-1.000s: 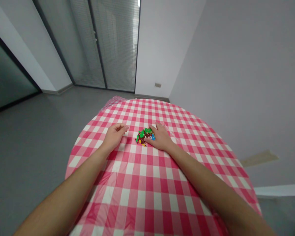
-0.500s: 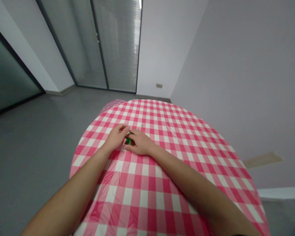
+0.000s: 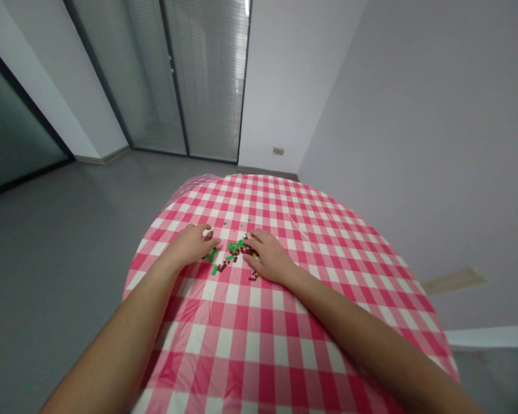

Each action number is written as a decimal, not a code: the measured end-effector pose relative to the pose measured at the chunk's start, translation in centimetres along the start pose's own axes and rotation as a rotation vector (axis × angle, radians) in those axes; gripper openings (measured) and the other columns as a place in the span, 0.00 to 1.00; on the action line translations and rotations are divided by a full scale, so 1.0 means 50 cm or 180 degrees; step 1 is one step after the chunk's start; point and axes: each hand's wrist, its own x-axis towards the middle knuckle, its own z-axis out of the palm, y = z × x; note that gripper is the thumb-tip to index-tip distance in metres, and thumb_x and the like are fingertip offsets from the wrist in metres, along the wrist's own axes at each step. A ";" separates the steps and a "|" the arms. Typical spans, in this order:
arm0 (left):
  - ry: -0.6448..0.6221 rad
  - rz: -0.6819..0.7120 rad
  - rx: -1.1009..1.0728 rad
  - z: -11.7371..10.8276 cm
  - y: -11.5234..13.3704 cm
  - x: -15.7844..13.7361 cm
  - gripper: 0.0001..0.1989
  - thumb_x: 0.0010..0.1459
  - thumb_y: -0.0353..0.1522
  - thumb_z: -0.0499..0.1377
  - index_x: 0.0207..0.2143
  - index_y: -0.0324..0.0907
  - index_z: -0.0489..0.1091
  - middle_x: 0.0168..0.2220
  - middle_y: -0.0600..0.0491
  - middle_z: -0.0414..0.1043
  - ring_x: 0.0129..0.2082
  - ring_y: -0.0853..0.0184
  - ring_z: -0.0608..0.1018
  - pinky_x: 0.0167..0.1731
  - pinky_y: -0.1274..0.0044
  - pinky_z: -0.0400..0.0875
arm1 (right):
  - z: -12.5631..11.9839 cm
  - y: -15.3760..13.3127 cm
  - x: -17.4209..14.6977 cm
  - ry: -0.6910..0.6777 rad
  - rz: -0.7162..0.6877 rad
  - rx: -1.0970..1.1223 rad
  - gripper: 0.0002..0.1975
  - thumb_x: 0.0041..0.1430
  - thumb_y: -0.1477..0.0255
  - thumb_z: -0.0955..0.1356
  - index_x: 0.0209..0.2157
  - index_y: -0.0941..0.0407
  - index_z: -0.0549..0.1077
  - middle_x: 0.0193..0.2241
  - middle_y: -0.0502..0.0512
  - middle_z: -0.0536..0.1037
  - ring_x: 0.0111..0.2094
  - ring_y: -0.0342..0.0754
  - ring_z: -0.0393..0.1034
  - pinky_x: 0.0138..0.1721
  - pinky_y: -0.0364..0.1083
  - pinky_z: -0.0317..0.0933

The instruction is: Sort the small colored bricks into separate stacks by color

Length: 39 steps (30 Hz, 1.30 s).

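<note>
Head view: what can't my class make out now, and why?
All in the head view:
Small green and brown blocky pieces: full count; the bare right hand covers some.
Bare left hand: any grip; its back and fingers hide the palm.
Green specks beyond: shapes too small.
Pink-and-white checked tablecloth: near edge cut off by the frame.

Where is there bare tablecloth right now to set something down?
The tablecloth lies bare between the left forearm and right forearm, nearer than the green and brown pieces; right of the right hand, toward the right edge; and past the stray green bits, toward the far edge. Crowded: between the right hand and left hand, where those pieces lie scattered.
</note>
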 end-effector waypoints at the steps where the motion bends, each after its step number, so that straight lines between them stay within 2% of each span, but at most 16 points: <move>1: -0.0075 -0.0008 0.0054 -0.003 0.000 -0.003 0.17 0.48 0.46 0.66 0.35 0.43 0.76 0.34 0.42 0.78 0.34 0.50 0.78 0.33 0.70 0.64 | 0.002 0.009 0.006 0.0033 0.0189 -0.0019 0.16 0.68 0.63 0.68 0.51 0.57 0.78 0.54 0.68 0.76 0.57 0.61 0.68 0.60 0.61 0.61; 3: -0.0233 0.0008 0.0108 -0.005 0.002 -0.009 0.16 0.47 0.47 0.66 0.30 0.45 0.74 0.32 0.44 0.77 0.32 0.53 0.77 0.31 0.71 0.63 | 0.009 0.022 0.027 0.0087 0.0535 -0.0014 0.16 0.68 0.62 0.68 0.51 0.57 0.78 0.54 0.67 0.76 0.58 0.61 0.67 0.61 0.60 0.60; 6: -0.0422 0.0105 0.0097 -0.002 0.010 -0.020 0.17 0.44 0.46 0.68 0.31 0.46 0.73 0.32 0.47 0.78 0.31 0.55 0.77 0.29 0.72 0.62 | 0.024 0.024 0.073 0.0124 0.0838 0.0054 0.16 0.69 0.64 0.67 0.51 0.58 0.78 0.54 0.67 0.76 0.58 0.60 0.68 0.61 0.58 0.60; 9: -0.0670 0.0195 -0.0064 0.002 0.018 -0.029 0.17 0.43 0.45 0.68 0.33 0.46 0.72 0.29 0.52 0.76 0.29 0.58 0.76 0.26 0.74 0.61 | 0.045 0.008 0.120 0.0057 0.0808 0.0193 0.17 0.70 0.65 0.66 0.53 0.60 0.77 0.53 0.68 0.76 0.58 0.59 0.68 0.61 0.57 0.61; 13: -0.1083 0.0194 -0.0678 -0.002 0.020 -0.033 0.18 0.42 0.40 0.67 0.35 0.44 0.69 0.25 0.57 0.72 0.26 0.61 0.74 0.25 0.75 0.62 | 0.065 -0.027 0.147 -0.0083 0.0380 0.0737 0.18 0.69 0.72 0.65 0.57 0.60 0.75 0.58 0.67 0.75 0.64 0.56 0.64 0.65 0.57 0.57; 16: -0.1236 0.0233 -0.1044 -0.012 0.019 -0.033 0.16 0.41 0.39 0.65 0.33 0.45 0.67 0.27 0.56 0.72 0.28 0.62 0.75 0.28 0.75 0.67 | 0.049 -0.047 0.116 -0.0189 0.0163 0.1189 0.20 0.68 0.75 0.64 0.60 0.62 0.72 0.61 0.69 0.72 0.66 0.54 0.63 0.66 0.55 0.57; 18: -0.1180 0.0186 -0.1103 -0.016 0.017 -0.032 0.14 0.42 0.39 0.64 0.31 0.45 0.65 0.28 0.56 0.72 0.29 0.62 0.76 0.29 0.75 0.69 | 0.021 -0.051 0.071 -0.0280 0.0038 0.1313 0.23 0.66 0.73 0.66 0.62 0.61 0.71 0.63 0.69 0.70 0.66 0.55 0.63 0.67 0.56 0.57; 20: -0.1059 0.0095 -0.1070 -0.017 0.014 -0.030 0.13 0.43 0.39 0.62 0.30 0.45 0.64 0.27 0.57 0.72 0.28 0.63 0.76 0.28 0.75 0.69 | -0.010 -0.048 0.016 -0.0388 0.0011 0.1198 0.29 0.66 0.65 0.69 0.66 0.58 0.67 0.67 0.70 0.64 0.69 0.58 0.58 0.67 0.60 0.56; 22: -0.0928 0.0022 -0.0981 -0.016 0.009 -0.027 0.12 0.44 0.38 0.62 0.30 0.46 0.64 0.27 0.57 0.72 0.28 0.63 0.77 0.27 0.75 0.68 | -0.034 -0.040 -0.035 -0.0509 0.0108 0.0774 0.41 0.59 0.56 0.74 0.69 0.57 0.63 0.71 0.74 0.57 0.72 0.67 0.51 0.67 0.66 0.53; 23: -0.0857 -0.0008 -0.0913 -0.016 0.005 -0.025 0.12 0.44 0.38 0.62 0.30 0.46 0.64 0.26 0.56 0.72 0.28 0.62 0.77 0.27 0.75 0.67 | -0.040 -0.034 -0.054 -0.0567 0.0172 0.0555 0.46 0.55 0.51 0.75 0.69 0.57 0.62 0.72 0.75 0.54 0.72 0.70 0.48 0.68 0.69 0.50; 25: -0.0681 -0.0082 -0.0749 -0.017 -0.001 -0.022 0.12 0.44 0.38 0.64 0.28 0.46 0.63 0.26 0.55 0.72 0.28 0.61 0.76 0.26 0.75 0.65 | -0.040 -0.021 -0.074 -0.0590 0.0395 0.0210 0.50 0.53 0.47 0.75 0.70 0.58 0.62 0.71 0.77 0.53 0.72 0.74 0.46 0.68 0.72 0.47; 28: -0.0529 -0.0265 -0.0428 -0.024 -0.007 -0.022 0.15 0.42 0.39 0.67 0.29 0.46 0.65 0.26 0.54 0.74 0.28 0.59 0.77 0.25 0.75 0.63 | -0.017 -0.006 -0.058 -0.0511 0.0783 -0.0054 0.46 0.58 0.47 0.73 0.69 0.60 0.63 0.70 0.79 0.56 0.71 0.74 0.48 0.67 0.71 0.47; 31: -0.0637 -0.0338 -0.0172 -0.029 -0.007 -0.024 0.19 0.40 0.40 0.69 0.33 0.45 0.67 0.30 0.52 0.77 0.32 0.56 0.79 0.26 0.74 0.64 | 0.011 -0.002 -0.005 -0.0363 0.0988 -0.0144 0.39 0.65 0.51 0.69 0.68 0.61 0.64 0.69 0.77 0.59 0.71 0.71 0.51 0.68 0.68 0.49; 34: -0.0789 -0.0184 -0.0324 -0.026 -0.004 -0.028 0.22 0.39 0.40 0.69 0.36 0.45 0.68 0.32 0.52 0.77 0.34 0.56 0.79 0.29 0.73 0.66 | 0.034 -0.009 0.060 -0.0258 0.0914 -0.0108 0.32 0.70 0.55 0.65 0.66 0.61 0.66 0.66 0.76 0.64 0.69 0.66 0.56 0.67 0.65 0.51; 37: -0.1124 0.0132 -0.0936 -0.019 -0.002 -0.031 0.23 0.42 0.39 0.66 0.42 0.44 0.67 0.31 0.54 0.76 0.34 0.58 0.79 0.31 0.72 0.69 | 0.050 -0.024 0.117 -0.0206 0.0684 0.0020 0.26 0.72 0.59 0.65 0.63 0.60 0.69 0.60 0.71 0.71 0.62 0.60 0.64 0.63 0.61 0.56; 39: -0.1272 0.0271 -0.1264 -0.017 -0.002 -0.032 0.21 0.44 0.38 0.64 0.42 0.45 0.66 0.29 0.56 0.74 0.31 0.61 0.78 0.30 0.73 0.70 | 0.058 -0.036 0.144 -0.0160 0.0433 0.0145 0.22 0.72 0.62 0.65 0.58 0.62 0.72 0.55 0.69 0.75 0.59 0.58 0.67 0.61 0.57 0.59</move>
